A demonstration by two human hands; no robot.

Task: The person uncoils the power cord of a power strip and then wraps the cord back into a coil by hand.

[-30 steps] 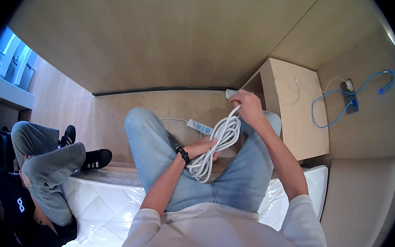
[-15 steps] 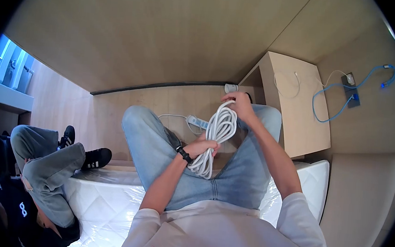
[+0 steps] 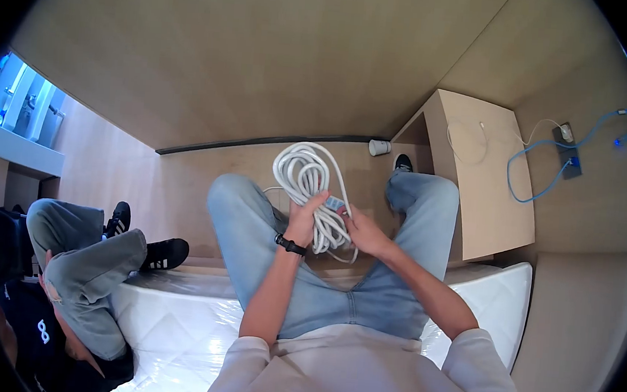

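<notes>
A thick white power cable (image 3: 300,167) is gathered in a long coil of several loops above my lap. My left hand (image 3: 303,221), with a black band at its wrist, is closed around the middle of the bundle. One strand arches from the top of the coil down to my right hand (image 3: 364,232), whose fingers are closed on it at the coil's lower right side. Behind the hands shows part of a white power strip (image 3: 336,204) with pale blue socket faces; the rest is hidden.
A wooden cabinet (image 3: 487,184) stands at right with a thin white cord on top. Beside it, a blue cable (image 3: 518,194) runs to a wall socket (image 3: 569,151). A white cup (image 3: 380,148) lies on the floor. At left another person (image 3: 92,252) sits on the plastic-wrapped mattress (image 3: 170,332).
The coil has swung upward and left, its top now leaning away from me. My right hand has come down from the coil's top to its lower right side, beside my left hand.
</notes>
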